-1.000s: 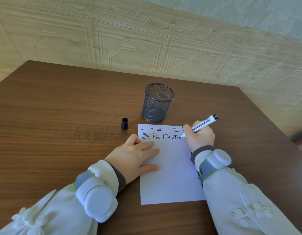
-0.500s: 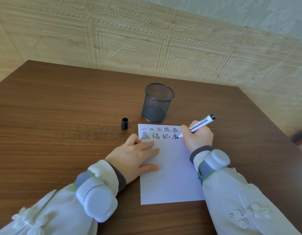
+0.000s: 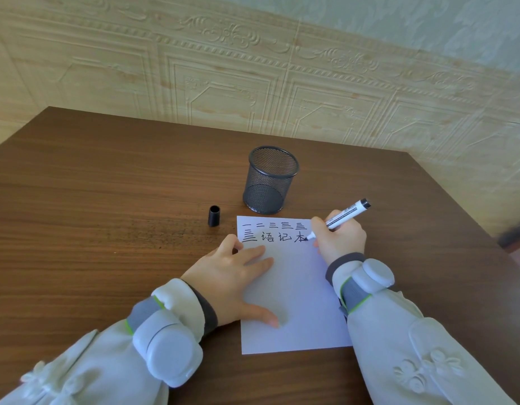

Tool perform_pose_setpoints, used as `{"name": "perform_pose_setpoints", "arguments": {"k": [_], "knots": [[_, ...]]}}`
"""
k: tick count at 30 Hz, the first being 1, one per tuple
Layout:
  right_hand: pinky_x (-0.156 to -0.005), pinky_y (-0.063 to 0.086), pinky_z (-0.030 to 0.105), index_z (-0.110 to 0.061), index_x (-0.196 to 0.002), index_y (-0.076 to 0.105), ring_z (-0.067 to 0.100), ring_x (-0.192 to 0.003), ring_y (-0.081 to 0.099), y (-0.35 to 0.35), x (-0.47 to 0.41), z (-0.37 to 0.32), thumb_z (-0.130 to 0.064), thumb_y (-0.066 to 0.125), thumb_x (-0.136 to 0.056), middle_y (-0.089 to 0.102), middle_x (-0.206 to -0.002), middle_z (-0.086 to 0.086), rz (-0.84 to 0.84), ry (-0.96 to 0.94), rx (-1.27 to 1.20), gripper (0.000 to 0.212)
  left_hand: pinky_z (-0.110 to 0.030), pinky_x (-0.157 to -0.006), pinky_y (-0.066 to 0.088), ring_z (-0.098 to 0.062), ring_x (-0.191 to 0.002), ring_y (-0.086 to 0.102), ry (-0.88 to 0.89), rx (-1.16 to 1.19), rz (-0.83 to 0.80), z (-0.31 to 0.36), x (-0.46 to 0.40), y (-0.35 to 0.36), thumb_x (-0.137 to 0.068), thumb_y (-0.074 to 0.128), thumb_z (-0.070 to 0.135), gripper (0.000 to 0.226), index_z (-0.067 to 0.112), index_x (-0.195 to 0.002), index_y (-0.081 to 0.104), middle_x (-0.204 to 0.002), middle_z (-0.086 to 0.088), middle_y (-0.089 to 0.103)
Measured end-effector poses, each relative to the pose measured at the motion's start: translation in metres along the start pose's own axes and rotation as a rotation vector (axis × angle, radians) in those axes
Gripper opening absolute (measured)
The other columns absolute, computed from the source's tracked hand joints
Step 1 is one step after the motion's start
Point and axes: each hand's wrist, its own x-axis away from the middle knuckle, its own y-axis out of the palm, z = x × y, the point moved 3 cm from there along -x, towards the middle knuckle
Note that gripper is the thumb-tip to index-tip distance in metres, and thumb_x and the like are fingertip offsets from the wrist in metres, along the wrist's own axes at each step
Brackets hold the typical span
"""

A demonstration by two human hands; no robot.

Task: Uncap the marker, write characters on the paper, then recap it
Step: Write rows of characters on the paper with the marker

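table point(image 3: 106, 200): dark wood | on it: paper point(image 3: 296, 302) (partly written), black cap point(image 3: 214, 216), mesh pen cup point(image 3: 269, 180) (upright)

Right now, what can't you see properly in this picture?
Head view only:
- The paper: its left edge is covered by the left hand, its right edge by the right hand and sleeve.
- The marker: its label print is too small to read.
- The cap: its inside is too dark.
- Both arms: cut off by the bottom edge.
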Motion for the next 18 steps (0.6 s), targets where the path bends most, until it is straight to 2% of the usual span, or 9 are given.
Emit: {"name": "perform_pose_setpoints", "arguments": {"k": [2, 5, 8, 10, 14, 18], "knots": [[-0.057, 0.047, 0.029, -0.007, -0.061, 0.053, 0.011, -0.040, 0.053, -0.003, 0.000, -0.003, -0.015, 0.059, -0.078, 0.059, -0.048, 0.005, 0.035, -0.010, -0.033, 0.020, -0.029, -0.108, 0.028, -0.015, -0.133, 0.011, 0.000, 0.006, 0.026, 0.001, -0.001, 0.000, -0.048, 0.014, 0.089, 0.111, 0.037, -0.146, 0.010, -0.154, 0.017, 0.009], [-0.055, 0.045, 0.026, -0.009, -0.062, 0.054, 0.002, -0.033, 0.049, -0.008, 0.002, -0.008, -0.016, 0.059, -0.081, 0.059, -0.050, 0.004, 0.078, 0.006, -0.115, 0.021, -0.030, -0.111, 0.023, -0.016, -0.136, 0.005, -0.011, 0.010, 0.041, 0.002, -0.001, 0.004, -0.044, 0.004, 0.086, 0.114, 0.036, -0.147, 0.007, -0.154, 0.017, 0.005], [-0.047, 0.043, 0.020, -0.012, -0.058, 0.053, 0.005, -0.031, 0.044, -0.012, 0.003, -0.014, -0.017, 0.060, -0.083, 0.057, -0.044, -0.002, 0.061, 0.021, -0.177, 0.026, -0.031, -0.114, 0.017, -0.018, -0.138, 0.003, -0.012, 0.017, 0.038, 0.001, -0.001, 0.005, -0.045, 0.002, 0.085, 0.114, 0.035, -0.147, 0.006, -0.155, 0.015, 0.005], [-0.047, 0.042, 0.022, -0.014, -0.055, 0.051, 0.009, -0.030, 0.042, -0.011, 0.005, -0.023, -0.019, 0.061, -0.084, 0.056, -0.041, -0.002, 0.021, -0.005, -0.207, 0.031, -0.032, -0.114, 0.015, -0.019, -0.138, 0.003, -0.006, 0.015, 0.044, 0.002, -0.002, 0.005, -0.046, 0.002, 0.084, 0.112, 0.035, -0.147, 0.006, -0.155, 0.015, 0.005], [-0.046, 0.039, 0.021, -0.017, -0.048, 0.048, 0.012, -0.030, 0.041, 0.002, 0.017, -0.047, -0.021, 0.063, -0.085, 0.054, -0.042, 0.002, -0.080, -0.063, -0.233, 0.040, -0.033, -0.114, 0.015, -0.021, -0.139, 0.002, -0.012, 0.046, 0.039, 0.003, -0.003, 0.004, -0.048, 0.006, 0.084, 0.110, 0.035, -0.146, 0.011, -0.155, 0.014, -0.001], [-0.044, 0.039, 0.018, -0.016, -0.050, 0.047, 0.013, -0.030, 0.042, 0.021, 0.027, -0.051, -0.019, 0.063, -0.084, 0.053, -0.040, -0.001, -0.130, -0.057, -0.271, 0.039, -0.035, -0.113, 0.020, -0.022, -0.135, 0.009, -0.016, 0.043, 0.057, 0.005, -0.003, 0.002, -0.071, 0.035, 0.080, 0.090, 0.030, -0.144, 0.021, -0.150, 0.007, 0.001]]}}
